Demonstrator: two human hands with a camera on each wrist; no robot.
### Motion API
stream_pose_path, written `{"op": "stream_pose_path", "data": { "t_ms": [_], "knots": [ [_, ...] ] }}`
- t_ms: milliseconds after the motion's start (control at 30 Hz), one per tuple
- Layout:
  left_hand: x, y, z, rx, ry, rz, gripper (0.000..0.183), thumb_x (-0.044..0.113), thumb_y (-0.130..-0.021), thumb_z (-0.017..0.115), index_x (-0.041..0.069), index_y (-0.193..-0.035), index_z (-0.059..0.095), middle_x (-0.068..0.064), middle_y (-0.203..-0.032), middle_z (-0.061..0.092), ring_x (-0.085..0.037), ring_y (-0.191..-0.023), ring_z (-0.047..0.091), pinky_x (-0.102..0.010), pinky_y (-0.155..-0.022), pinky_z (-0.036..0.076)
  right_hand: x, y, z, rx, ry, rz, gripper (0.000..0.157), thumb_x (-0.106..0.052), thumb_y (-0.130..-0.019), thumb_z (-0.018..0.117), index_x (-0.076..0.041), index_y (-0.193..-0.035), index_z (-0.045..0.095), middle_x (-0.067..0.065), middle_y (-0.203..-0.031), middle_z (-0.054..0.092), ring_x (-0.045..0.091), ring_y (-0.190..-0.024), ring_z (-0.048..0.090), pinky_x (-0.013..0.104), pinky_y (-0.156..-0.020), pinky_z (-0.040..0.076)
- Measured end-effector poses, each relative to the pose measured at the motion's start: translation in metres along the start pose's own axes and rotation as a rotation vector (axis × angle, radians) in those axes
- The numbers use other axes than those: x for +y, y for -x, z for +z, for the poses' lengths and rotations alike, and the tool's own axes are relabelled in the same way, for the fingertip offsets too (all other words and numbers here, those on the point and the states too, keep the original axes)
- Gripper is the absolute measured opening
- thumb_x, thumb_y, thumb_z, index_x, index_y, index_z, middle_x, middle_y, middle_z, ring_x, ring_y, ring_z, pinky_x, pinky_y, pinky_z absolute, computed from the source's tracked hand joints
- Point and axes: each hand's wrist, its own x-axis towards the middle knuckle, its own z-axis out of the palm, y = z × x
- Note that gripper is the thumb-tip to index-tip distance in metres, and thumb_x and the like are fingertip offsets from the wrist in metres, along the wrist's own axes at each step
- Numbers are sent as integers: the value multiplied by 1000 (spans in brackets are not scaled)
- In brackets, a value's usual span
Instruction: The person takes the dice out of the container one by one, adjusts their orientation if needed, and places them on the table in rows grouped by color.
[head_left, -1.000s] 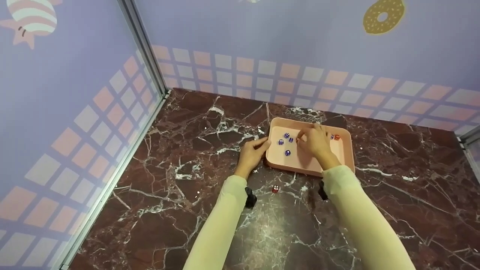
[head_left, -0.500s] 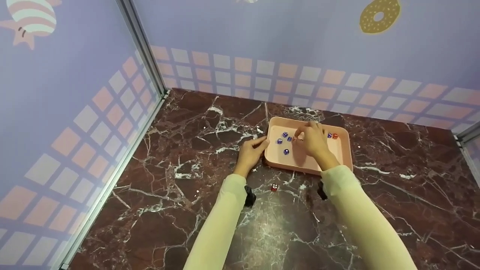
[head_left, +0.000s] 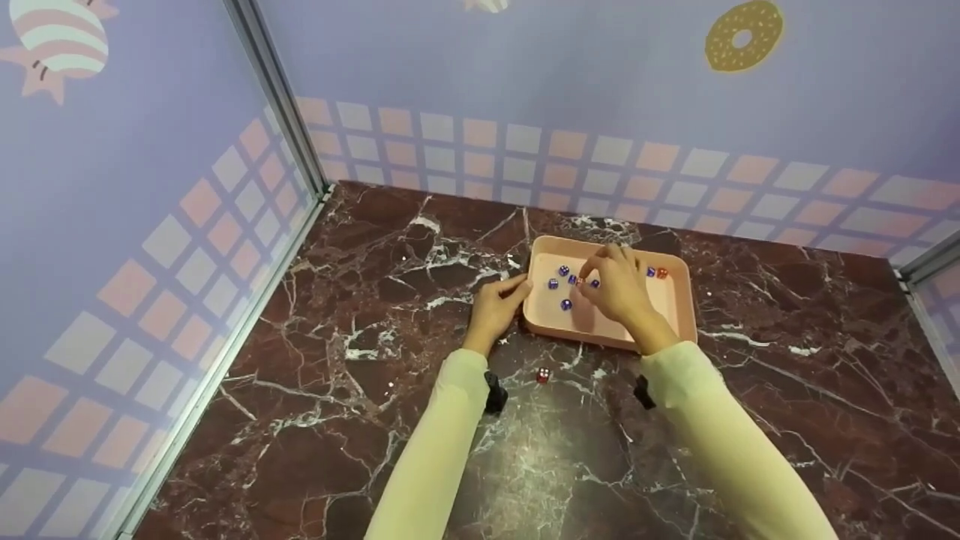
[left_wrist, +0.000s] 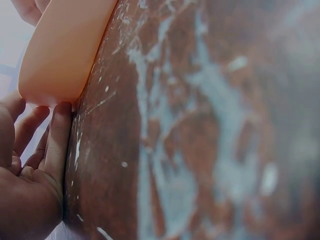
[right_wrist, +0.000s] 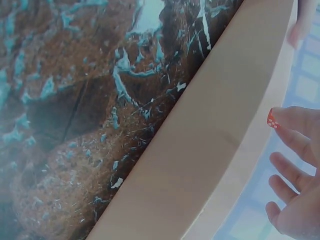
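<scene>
A pink tray [head_left: 679, 319] lies on the marbled tabletop. My left hand [head_left: 495, 309] touches its left end with the fingertips, against the outer wall in the left wrist view. Over the tray, my right hand [head_left: 616, 289] pinches a small red die [right_wrist: 272, 119] between thumb and finger. Just left of those fingertips sit several blue dice [head_left: 566, 304] in the tray. Another blue die [head_left: 595, 283] shows under the right hand. Toward the tray's right end, an orange-red die [head_left: 662, 273] stands beside a blue die [head_left: 651, 271].
A single red die [head_left: 543, 374] lies on the table [head_left: 300, 442] in front of the tray, between the forearms. A patterned back wall [head_left: 480, 67] rises behind the tray. A second wall [head_left: 150, 150], with a metal edge, stands at the left.
My right hand has shifted slightly left within the tray, carrying the red die closer to the blue dice. A blue die beneath the hand has come into view. My left hand stays at the tray's end.
</scene>
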Motion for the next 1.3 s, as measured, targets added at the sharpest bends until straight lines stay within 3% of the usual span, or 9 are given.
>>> {"op": "stream_pose_path", "data": {
  "t_ms": [367,833,1033,1300],
  "knots": [
    [1,2,-1,0,-8,11,32,30,-103,73,13,-130,78,-10,-130,74,-23,-112,70,-39,-106,56,-4,19,-3,37,-6,-70,12,-14,-86,82,-5,-91,77,18,-125,60,45,-133,44,67,-115,27],
    [1,2,1,8,22,-3,31,28,-102,74,14,-129,78,-8,-128,75,-15,-105,69,-33,-100,57,-12,53,-6,77,-21,-182,9,-14,-84,81,-8,-89,77,16,-122,63,41,-127,47,64,-116,26],
    [2,1,1,17,28,-18,31,27,-102,74,14,-129,78,-10,-111,79,-11,-82,63,-24,-77,54,-12,67,-1,74,-22,-210,9,-14,-83,81,-9,-88,77,15,-121,63,41,-125,48,63,-116,28],
    [3,3,1,14,14,-25,32,29,-102,74,14,-130,78,-9,-128,75,-17,-101,67,-32,-96,56,-15,85,6,84,-20,-288,9,-12,-82,81,-8,-89,76,12,-103,63,39,-112,53,62,-106,39]
  ]
}}
